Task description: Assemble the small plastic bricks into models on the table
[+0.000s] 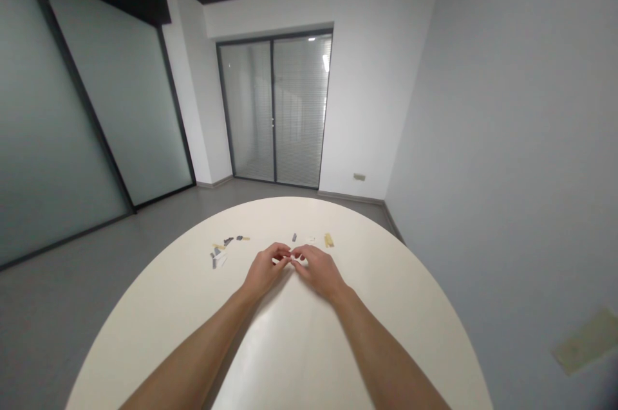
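In the head view, a small white piece [292, 258] is pinched between the fingertips of the left hand [264, 268] and the right hand [318, 267], both partly curled above the round counter [290, 358]. A small grey piece [294, 237] is seen just beyond the fingertips, and a yellow piece [329, 240] beyond the right hand. Mixed grey and white pieces [218, 258] are scattered to the left of the left hand.

Hands [292, 268] together, fingertips meeting, forearms converging
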Motion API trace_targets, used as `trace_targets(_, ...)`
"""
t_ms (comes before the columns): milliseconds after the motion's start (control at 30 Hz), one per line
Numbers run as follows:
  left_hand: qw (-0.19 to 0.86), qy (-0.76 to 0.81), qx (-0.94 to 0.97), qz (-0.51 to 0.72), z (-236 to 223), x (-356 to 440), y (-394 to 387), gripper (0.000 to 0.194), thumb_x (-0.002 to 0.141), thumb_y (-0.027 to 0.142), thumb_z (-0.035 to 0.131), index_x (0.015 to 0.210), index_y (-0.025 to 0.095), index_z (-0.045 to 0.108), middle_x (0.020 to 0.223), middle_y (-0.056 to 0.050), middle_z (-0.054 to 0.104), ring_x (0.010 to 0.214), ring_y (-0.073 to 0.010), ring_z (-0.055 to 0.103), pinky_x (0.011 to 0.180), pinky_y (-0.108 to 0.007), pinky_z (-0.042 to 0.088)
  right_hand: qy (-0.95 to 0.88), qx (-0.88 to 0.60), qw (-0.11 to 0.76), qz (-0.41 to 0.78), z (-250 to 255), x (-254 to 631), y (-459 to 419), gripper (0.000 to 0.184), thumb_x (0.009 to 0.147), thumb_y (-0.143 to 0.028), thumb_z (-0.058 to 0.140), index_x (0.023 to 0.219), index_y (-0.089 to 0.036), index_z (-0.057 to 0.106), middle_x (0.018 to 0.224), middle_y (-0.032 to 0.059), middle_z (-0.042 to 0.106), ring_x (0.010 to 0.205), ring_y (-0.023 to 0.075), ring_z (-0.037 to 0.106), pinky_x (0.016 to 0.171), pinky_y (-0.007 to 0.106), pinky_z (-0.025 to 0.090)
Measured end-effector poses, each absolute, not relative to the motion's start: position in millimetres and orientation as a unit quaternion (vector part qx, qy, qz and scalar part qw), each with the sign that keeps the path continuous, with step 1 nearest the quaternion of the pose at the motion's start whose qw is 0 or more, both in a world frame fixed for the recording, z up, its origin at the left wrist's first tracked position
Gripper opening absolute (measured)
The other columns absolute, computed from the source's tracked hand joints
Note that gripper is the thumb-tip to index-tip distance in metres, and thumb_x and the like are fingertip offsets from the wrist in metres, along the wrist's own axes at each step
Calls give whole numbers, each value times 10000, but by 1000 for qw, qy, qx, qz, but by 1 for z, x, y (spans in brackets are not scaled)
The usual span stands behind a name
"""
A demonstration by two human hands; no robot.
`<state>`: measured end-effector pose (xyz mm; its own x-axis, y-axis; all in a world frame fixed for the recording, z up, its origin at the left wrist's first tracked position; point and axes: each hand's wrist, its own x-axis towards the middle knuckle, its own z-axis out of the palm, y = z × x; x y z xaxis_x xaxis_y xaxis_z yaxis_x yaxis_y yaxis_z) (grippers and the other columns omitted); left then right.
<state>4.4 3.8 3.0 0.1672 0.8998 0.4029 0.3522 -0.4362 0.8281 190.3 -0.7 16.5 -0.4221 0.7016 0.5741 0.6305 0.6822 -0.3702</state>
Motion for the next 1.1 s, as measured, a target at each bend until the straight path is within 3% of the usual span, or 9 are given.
trace_targets(533,268,464,701,470,6,6,3,174,835,310,617,966,203,656,904,-32,735,781,-167,672,707,-275,512,-849,-383,360,50,14,190,4,169,957,-268,554,1085,-227,656,1013,38,706,930,169,644,849,298,482)
trace_targets(1100,261,450,714,468,12,6,-1,232,852,372,585,959,197,695,951,-63,739,806,-183,668,692,-279,523,-837,-398,373,32,16,191,4,201,963,-355,552,1054,-226,676,976,44,718,918,167,650,828,288,486)
